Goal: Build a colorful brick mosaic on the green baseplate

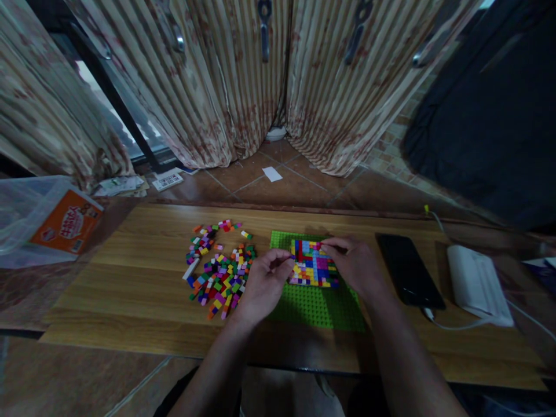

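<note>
A green baseplate (317, 307) lies on the wooden table (130, 272), and a patch of small coloured bricks (313, 267) is built on its upper middle. My left hand (264, 284) rests at the left edge of that patch with its fingers curled in a pinch; what it pinches is too small to make out. My right hand (354, 263) lies over the patch's upper right corner, fingers bent and pressed on the bricks. A pile of loose coloured bricks (219, 269) is spread just left of my left hand.
A black phone (408, 269) lies right of the baseplate, with a white device (478, 284) and cable beyond it. A clear plastic box with an orange label (65, 223) sits at the far left. Curtains and papers on the tiled floor lie behind the table.
</note>
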The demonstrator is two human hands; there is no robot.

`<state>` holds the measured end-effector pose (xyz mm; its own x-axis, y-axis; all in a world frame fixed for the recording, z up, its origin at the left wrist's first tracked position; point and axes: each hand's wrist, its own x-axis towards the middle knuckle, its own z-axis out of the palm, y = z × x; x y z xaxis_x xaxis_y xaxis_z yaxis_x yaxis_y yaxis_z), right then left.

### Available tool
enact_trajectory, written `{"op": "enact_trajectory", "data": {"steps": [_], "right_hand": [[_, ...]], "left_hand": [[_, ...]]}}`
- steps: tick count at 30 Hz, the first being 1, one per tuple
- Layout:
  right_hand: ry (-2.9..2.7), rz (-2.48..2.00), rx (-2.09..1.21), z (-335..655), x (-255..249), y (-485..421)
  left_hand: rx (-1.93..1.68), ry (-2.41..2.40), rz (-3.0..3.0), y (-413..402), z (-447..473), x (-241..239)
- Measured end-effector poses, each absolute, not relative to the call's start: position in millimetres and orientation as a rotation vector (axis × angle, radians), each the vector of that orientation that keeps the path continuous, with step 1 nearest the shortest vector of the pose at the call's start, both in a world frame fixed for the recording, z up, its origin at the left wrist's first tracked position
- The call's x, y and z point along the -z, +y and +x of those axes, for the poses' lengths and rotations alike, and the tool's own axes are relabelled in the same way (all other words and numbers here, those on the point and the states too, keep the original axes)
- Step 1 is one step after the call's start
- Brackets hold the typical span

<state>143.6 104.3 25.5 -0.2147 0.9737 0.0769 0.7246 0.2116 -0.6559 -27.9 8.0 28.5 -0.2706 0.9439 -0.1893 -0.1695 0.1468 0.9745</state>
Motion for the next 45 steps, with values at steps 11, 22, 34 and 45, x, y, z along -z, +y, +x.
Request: {"op": "enact_trajectory", "data": {"steps": [11,22,34,45], "right_hand": [[-1.785,-1.222,-1.121,128,-41,79],[-1.834,-1.084,-1.384,117,-44,69],[-1.518,-1.171,-1.471,133,-49,81],[-1.789,-1.498,-0.737,160,-27,105]], "left_hand": [[-1.390,1.273,0.812,8,-26,-29],[-1.411,1.243,0.948,5,-25,-31],[-1.423,1.191,0.917,5,-25,-32],[-1.399,1.268,0.912,5,-26,-31]]}}
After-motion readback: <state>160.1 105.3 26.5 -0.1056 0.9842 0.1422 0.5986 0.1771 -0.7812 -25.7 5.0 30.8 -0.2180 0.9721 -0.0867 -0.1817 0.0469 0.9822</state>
